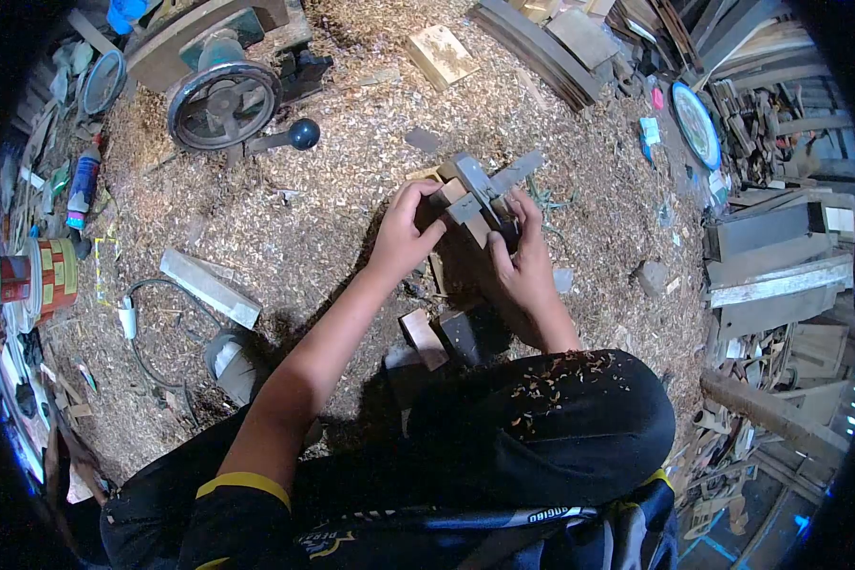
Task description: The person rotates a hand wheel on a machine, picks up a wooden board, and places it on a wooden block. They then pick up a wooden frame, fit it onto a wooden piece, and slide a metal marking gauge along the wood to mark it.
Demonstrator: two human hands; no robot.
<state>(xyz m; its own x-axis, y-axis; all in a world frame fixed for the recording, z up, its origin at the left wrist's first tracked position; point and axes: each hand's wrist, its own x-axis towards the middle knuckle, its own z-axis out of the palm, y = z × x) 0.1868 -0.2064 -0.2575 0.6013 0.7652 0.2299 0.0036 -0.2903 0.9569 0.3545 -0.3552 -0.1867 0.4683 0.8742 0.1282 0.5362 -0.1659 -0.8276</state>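
Note:
My left hand (407,231) is closed on a small light wooden block (454,192), thumb below and fingers along its far side. Against that block sits a greyish assembly of blocks (467,174), with a flat bar (517,171) sticking out to the upper right. My right hand (521,258) grips the near right side of this assembly, fingers bent around it and partly hidden. Both hands meet over the shavings, in front of my bent knee. Below them, a short reddish wood piece (424,340) lies beside darker blocks.
Wood shavings (351,209) cover the floor. At upper left stands a machine handwheel (224,107) with a black ball-ended lever (303,134). A long wood offcut (209,288) and a corded power tool (234,365) lie left. Stacked boards (779,256) line the right side.

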